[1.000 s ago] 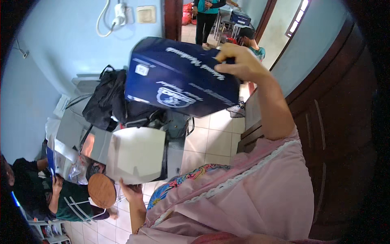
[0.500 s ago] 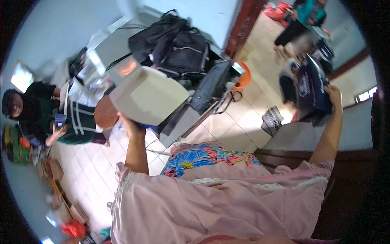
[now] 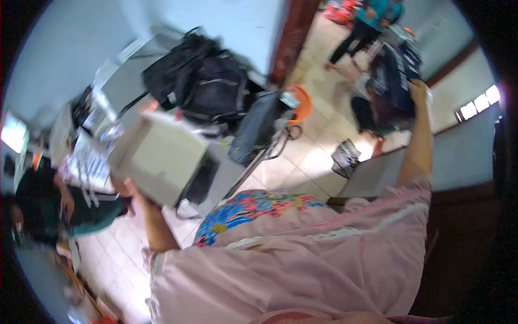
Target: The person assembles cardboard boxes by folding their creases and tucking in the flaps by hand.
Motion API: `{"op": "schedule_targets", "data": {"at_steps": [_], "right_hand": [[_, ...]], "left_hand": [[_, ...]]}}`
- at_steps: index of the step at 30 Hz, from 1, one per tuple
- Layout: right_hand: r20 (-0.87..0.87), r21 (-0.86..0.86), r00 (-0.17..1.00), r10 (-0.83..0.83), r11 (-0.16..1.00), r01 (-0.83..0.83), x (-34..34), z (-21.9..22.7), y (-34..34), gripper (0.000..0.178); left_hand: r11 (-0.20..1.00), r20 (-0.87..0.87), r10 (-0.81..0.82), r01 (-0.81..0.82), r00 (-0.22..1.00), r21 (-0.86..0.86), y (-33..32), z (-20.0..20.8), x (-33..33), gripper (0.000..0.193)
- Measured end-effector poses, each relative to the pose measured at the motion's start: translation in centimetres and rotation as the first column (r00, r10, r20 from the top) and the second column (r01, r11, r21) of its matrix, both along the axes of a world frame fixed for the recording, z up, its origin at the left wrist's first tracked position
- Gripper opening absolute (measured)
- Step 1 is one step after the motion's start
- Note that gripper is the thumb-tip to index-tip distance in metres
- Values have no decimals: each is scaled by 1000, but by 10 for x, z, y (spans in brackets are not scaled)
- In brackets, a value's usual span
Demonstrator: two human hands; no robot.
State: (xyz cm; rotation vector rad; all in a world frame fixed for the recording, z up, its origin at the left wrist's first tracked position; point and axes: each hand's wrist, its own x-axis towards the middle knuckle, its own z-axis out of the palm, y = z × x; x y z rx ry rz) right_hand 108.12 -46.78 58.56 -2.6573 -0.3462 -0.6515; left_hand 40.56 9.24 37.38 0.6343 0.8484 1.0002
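Note:
My left hand (image 3: 134, 193) grips the near left corner of a shallow, open cardboard box (image 3: 164, 154), its pale beige inside facing me. The box is tilted over the grey table's left part. My arms are spread wide. Far out to the right, my right hand (image 3: 418, 93) is closed on the edge of a dark blue, box-like thing (image 3: 396, 81) with white markings. Its far side is blurred, and most of my right fingers are hidden behind it.
Black backpacks (image 3: 210, 81) and a dark grey case (image 3: 259, 127) lie on the grey table (image 3: 222, 181). An orange bucket (image 3: 303, 102) stands behind. One person (image 3: 40, 200) sits at left; others (image 3: 372, 21) are at far right. A patterned bag (image 3: 345, 158) rests on the tiled floor.
The view has turned, so the room sits differently. The cardboard box has tipped to show more of its inside wall. Both hands still hold their things. The person at left has bent lower.

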Motion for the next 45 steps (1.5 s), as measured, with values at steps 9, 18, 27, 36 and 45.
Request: {"op": "schedule_targets", "data": {"at_steps": [9, 18, 27, 36, 45], "right_hand": [[-78, -81, 972, -220, 974, 213, -17, 34, 85, 36], [201, -71, 978, -55, 995, 70, 71, 13, 85, 26], [317, -117, 946, 59, 993, -23, 140, -7, 82, 21], [160, -102, 987, -4, 995, 20, 194, -32, 85, 26], [251, 759, 546, 800, 187, -624, 26, -7, 177, 36]], "left_hand": [[827, 678, -544, 454, 495, 333, 0, 8, -12, 70], [985, 107, -65, 47, 992, 163, -86, 22, 93, 72], [988, 108, -5, -12, 994, 154, -149, 39, 137, 74], [987, 141, 17, -39, 990, 154, -188, 58, 170, 76], [970, 292, -134, 66, 947, 232, -214, 104, 243, 78]]}}
